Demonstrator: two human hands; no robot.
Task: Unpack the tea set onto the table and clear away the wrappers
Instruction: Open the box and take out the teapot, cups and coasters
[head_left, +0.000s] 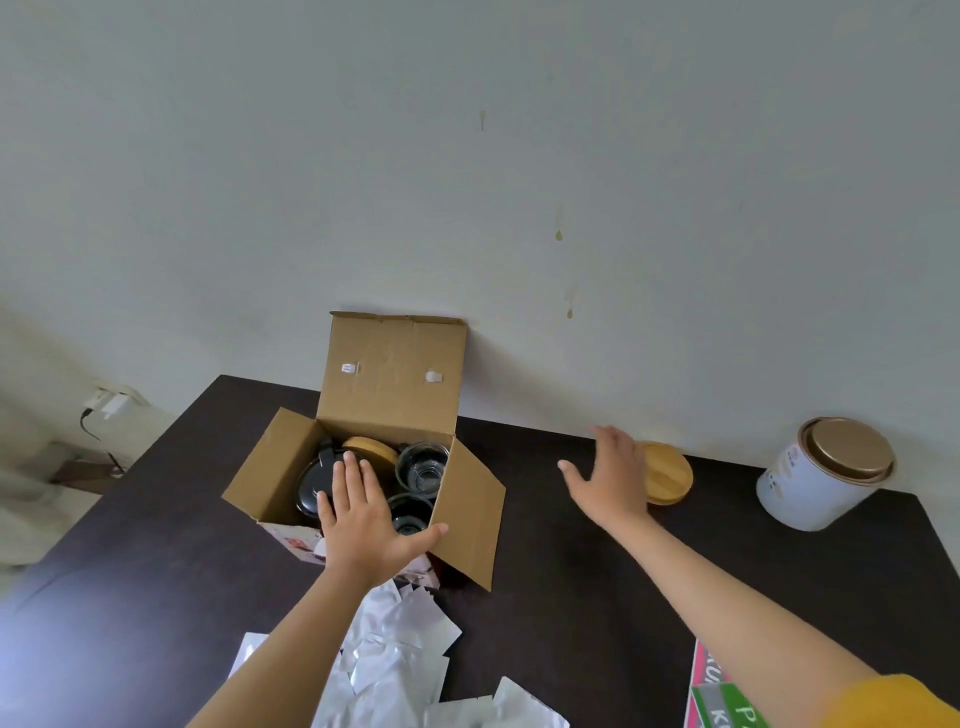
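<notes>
An open cardboard box (395, 384) stands on the dark table (571, 571) against the wall. Inside it I see a dark glass teapot (314, 486), a wooden lid (371, 449) and two glass cups (422, 465). My left hand (366, 525) hovers flat over the box opening with fingers spread, holding nothing. My right hand (610, 478) is open above the table, just left of a round wooden lid (670, 473) lying by the wall. White wrappers (395, 654) lie in a heap in front of the box, partly under my left forearm.
A white tin with a gold lid (826, 473) stands tilted at the far right by the wall. A pink and green printed box (722, 696) pokes in at the bottom right. A wall socket with a plug (111, 405) is beyond the table's left edge.
</notes>
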